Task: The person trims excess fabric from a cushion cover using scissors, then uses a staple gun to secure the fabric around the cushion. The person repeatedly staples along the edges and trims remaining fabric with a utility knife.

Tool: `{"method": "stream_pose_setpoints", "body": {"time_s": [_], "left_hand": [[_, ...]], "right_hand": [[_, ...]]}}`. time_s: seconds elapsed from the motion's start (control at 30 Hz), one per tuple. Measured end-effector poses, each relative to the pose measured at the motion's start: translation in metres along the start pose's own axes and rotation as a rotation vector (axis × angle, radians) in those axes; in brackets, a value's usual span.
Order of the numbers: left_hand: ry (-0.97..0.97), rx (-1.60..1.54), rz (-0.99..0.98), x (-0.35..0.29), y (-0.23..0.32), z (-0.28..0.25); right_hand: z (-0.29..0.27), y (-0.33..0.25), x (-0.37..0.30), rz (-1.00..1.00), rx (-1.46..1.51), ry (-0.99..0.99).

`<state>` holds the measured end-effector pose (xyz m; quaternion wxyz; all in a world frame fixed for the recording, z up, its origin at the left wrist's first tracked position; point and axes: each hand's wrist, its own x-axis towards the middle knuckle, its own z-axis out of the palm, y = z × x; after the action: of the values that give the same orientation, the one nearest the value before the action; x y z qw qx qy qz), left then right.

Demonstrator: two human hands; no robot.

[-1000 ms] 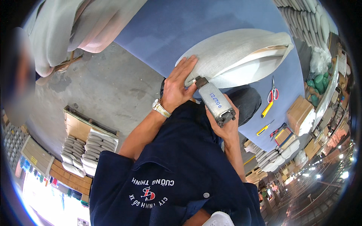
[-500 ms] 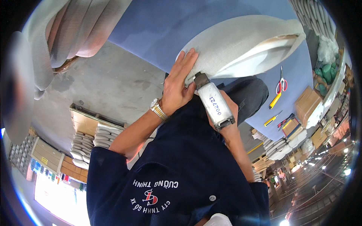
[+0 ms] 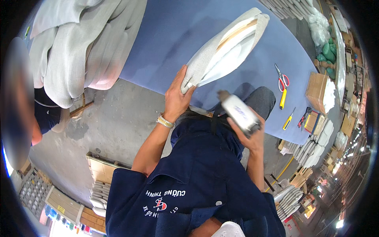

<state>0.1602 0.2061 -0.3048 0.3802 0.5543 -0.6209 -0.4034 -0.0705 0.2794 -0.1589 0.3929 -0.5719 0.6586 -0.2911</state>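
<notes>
My left hand (image 3: pixel 176 99) grips the near end of a grey fabric-covered seat pad (image 3: pixel 197 65), its thumb and fingers closed around the edge. The pad is tilted over the blue table, its open side toward the right, with white lining and a strip of wood showing inside. In my right hand (image 3: pixel 254 136) is a staple gun (image 3: pixel 239 111) with a white body and dark nose, slightly blurred. The gun's nose is apart from the pad, below and to its right.
On the blue tabletop (image 3: pixel 158 47) lie red-handled scissors (image 3: pixel 282 82), a yellow cutter (image 3: pixel 283 98), a yellow screwdriver (image 3: pixel 288 122) and red-handled pliers (image 3: pixel 304 117). Grey padded pieces (image 3: pixel 75 47) are heaped at the left beside another person (image 3: pixel 45 114). A cardboard box (image 3: pixel 316 89) stands on the right.
The staple gun has come away from the pad's edge, moving right and down with my right hand. My left hand has turned the pad more upright, and its grip moved to the near tip.
</notes>
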Motion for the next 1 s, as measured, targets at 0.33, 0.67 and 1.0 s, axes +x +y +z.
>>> {"method": "stream_pose_setpoints", "body": {"time_s": [0.33, 0.67, 1.0], "left_hand": [[-0.131, -0.036, -0.060, -0.029, -0.014, 0.005], [-0.266, 0.414, 0.234, -0.039, 0.004, 0.040], [-0.164, 0.580, 0.254, -0.070, -0.001, 0.090]], "right_hand": [[-0.033, 0.044, -0.122, 0.382, -0.040, 0.622], [0.029, 0.105, -0.197, 0.829, -0.011, 0.789], [-0.040, 0.227, -0.148, 0.572, -0.251, 0.522]]}}
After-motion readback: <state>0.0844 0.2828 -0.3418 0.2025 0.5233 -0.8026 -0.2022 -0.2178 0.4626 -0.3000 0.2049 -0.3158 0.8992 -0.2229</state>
